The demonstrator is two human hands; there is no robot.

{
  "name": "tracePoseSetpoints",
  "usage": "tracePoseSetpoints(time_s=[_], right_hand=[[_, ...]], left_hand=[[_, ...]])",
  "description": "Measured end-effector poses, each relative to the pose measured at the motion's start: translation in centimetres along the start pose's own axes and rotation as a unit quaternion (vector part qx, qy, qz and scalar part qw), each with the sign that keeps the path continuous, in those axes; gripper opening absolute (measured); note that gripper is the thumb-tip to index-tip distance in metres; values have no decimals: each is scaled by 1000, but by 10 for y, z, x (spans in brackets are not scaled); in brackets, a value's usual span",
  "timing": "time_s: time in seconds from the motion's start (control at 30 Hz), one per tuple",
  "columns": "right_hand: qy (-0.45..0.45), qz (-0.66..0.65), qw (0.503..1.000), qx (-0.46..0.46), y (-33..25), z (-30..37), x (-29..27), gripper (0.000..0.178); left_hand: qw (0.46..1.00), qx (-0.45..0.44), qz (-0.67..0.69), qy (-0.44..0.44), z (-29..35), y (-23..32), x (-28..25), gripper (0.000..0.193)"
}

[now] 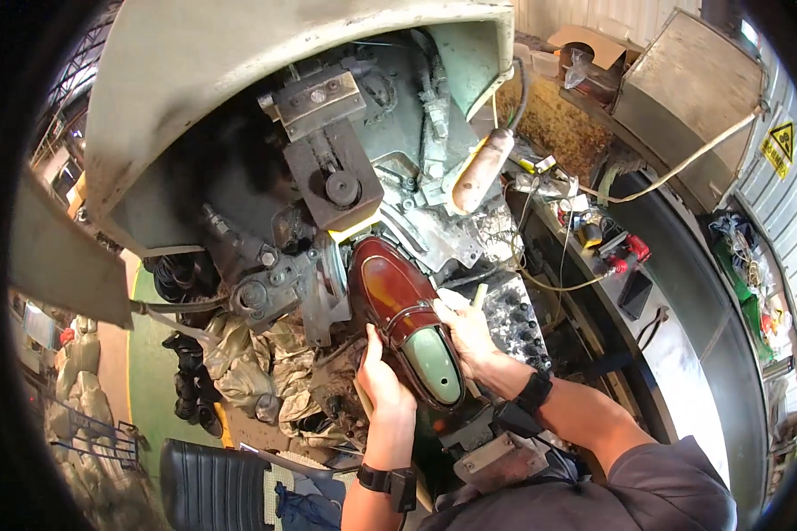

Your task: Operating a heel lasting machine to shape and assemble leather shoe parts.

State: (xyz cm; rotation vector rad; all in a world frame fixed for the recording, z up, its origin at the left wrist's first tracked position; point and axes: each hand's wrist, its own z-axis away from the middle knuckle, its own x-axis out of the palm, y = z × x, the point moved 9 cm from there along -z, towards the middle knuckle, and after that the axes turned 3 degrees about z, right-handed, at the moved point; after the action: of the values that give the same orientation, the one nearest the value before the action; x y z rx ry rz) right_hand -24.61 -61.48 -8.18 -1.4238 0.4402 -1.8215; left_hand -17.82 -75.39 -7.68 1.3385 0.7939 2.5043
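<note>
A glossy reddish-brown loafer (383,281) with a strap across it lies between my hands, toe pointing away at the machine (332,177). A pale green shoe last (434,365) with a small round hole fills its opening. My left hand (383,380) supports the shoe's left side near the heel, fingers partly hidden beneath. On the other side my right hand (465,329) grips it at the strap, with something whitish by the thumb that I cannot make out. The toe sits close under the machine's dark block; whether they touch I cannot tell.
Beside the machine's right hangs a cylindrical lamp (483,173). A metal ledge at right carries a red tool (629,254), a phone (635,294) and pliers (653,326). A black chair (208,487) stands at lower left, near plastic bags (248,367) and dark shoes (195,380).
</note>
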Motion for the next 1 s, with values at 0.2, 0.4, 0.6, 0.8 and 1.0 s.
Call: tracePoseSetpoints(time_s=[0.2, 0.4, 0.6, 0.8, 1.0], right_hand=[[-28, 9, 1000, -9, 1, -10, 1, 19], [-16, 6, 1000, 21, 12, -14, -12, 28], [-5, -6, 999, 38, 23, -23, -17, 21], [-29, -9, 1000, 6, 26, -28, -20, 23], [-45, -17, 998, -31, 25, -30, -21, 23]], left_hand=[[999, -30, -4, 11, -18, -9, -5, 39], [998, -20, 51, 31, -13, -17, -11, 37], [998, 0, 63, 4, -41, -28, -26, 39], [998, 37, 44, 9, -56, -31, -45, 34], [996, 87, 31, 10, -55, -26, -42, 29]])
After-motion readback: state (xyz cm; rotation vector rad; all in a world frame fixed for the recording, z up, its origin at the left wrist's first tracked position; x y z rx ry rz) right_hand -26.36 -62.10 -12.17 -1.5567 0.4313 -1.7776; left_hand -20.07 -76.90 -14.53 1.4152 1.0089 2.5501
